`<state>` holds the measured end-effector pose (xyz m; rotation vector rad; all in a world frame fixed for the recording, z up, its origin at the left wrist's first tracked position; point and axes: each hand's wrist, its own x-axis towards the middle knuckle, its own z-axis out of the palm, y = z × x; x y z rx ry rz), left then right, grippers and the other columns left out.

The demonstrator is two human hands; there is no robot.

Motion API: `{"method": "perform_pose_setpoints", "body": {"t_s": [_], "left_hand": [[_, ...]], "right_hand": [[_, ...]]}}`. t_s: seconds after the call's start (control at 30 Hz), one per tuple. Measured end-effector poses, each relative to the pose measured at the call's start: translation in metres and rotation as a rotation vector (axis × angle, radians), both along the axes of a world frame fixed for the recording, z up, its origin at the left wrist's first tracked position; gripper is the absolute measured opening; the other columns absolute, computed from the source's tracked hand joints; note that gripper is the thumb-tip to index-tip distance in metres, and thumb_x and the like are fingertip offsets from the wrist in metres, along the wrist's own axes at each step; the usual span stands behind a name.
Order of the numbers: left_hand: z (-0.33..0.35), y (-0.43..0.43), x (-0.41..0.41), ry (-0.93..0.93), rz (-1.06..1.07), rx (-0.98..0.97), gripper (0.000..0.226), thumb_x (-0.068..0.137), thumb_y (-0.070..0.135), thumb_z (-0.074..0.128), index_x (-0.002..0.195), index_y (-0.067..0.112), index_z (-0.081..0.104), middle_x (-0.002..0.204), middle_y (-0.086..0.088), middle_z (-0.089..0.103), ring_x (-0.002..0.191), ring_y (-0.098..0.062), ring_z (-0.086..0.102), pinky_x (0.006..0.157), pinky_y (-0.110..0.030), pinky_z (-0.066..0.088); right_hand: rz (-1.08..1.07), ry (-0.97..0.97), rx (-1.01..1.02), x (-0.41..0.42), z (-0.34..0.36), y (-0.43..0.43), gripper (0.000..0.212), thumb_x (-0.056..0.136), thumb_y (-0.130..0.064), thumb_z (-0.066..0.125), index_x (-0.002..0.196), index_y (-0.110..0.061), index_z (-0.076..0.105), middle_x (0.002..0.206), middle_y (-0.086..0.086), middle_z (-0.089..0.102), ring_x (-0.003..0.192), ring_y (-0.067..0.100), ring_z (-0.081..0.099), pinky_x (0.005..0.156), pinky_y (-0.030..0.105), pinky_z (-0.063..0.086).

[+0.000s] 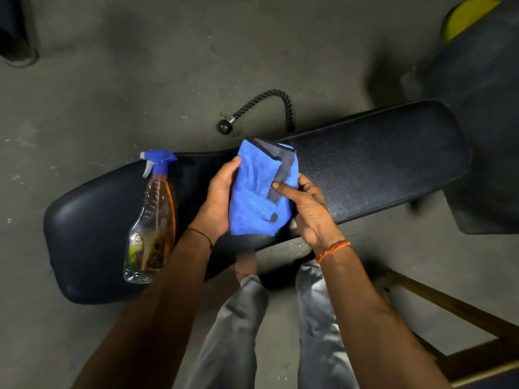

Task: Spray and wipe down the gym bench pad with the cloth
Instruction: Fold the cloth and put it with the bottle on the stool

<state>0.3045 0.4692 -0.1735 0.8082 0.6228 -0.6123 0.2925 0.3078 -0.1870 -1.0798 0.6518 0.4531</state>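
A long black bench pad [365, 169] runs from lower left to upper right. A folded blue cloth [254, 192] with a grey strip is held just above the pad's middle. My left hand [217, 200] grips its left edge and my right hand [309, 209] pinches its right side with the thumb on the grey strip. A clear spray bottle [153, 220] with orange liquid and a blue trigger head lies flat on the left part of the pad, apart from both hands.
A black rope handle [264, 108] with a ball end lies on the concrete floor behind the bench. Another dark padded machine part [483, 108] stands at the right. Wooden frame bars [449, 310] sit at lower right, beside my grey trouser legs [238, 332].
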Motion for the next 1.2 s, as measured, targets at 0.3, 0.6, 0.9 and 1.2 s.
{"method": "perform_pose_setpoints", "body": {"t_s": [0.3, 0.6, 0.9, 1.2], "left_hand": [[-0.012, 0.019, -0.014, -0.158, -0.115, 0.424, 0.061, 0.085, 0.042, 0.078, 0.141, 0.031, 0.055, 0.130, 0.006, 0.070, 0.125, -0.012, 0.064, 0.115, -0.042, 0.044], [0.007, -0.004, -0.027, -0.048, -0.163, 0.104, 0.048, 0.100, 0.034, 0.058, 0.134, 0.000, 0.059, 0.125, -0.011, 0.066, 0.127, -0.022, 0.058, 0.118, -0.036, 0.037], [0.031, 0.006, -0.024, 0.115, -0.036, 0.310, 0.033, 0.101, 0.043, 0.055, 0.110, 0.013, 0.065, 0.105, -0.008, 0.071, 0.101, -0.027, 0.067, 0.092, -0.043, 0.056], [0.060, 0.057, -0.034, 0.117, 0.053, 0.432, 0.031, 0.093, 0.041, 0.070, 0.118, 0.024, 0.068, 0.119, -0.003, 0.075, 0.113, -0.022, 0.069, 0.104, -0.043, 0.052]], "right_hand": [[0.078, -0.194, -0.222, -0.008, 0.020, 0.013, 0.030, 0.087, -0.003, 0.077, 0.113, -0.003, 0.061, 0.100, 0.010, 0.066, 0.091, 0.013, 0.064, 0.082, 0.023, 0.055], [0.194, -0.143, -0.122, -0.008, 0.038, 0.010, 0.015, 0.098, 0.000, 0.062, 0.109, -0.007, 0.069, 0.091, 0.004, 0.074, 0.086, 0.009, 0.070, 0.082, 0.019, 0.057], [-0.066, -0.132, -0.404, -0.005, 0.048, 0.003, 0.017, 0.095, 0.002, 0.064, 0.105, -0.010, 0.068, 0.083, -0.006, 0.069, 0.068, -0.007, 0.062, 0.074, 0.008, 0.050], [-0.084, -0.104, -0.421, -0.008, 0.069, -0.007, 0.021, 0.099, 0.000, 0.058, 0.091, -0.019, 0.058, 0.088, -0.008, 0.060, 0.075, -0.004, 0.056, 0.075, 0.008, 0.045]]}}
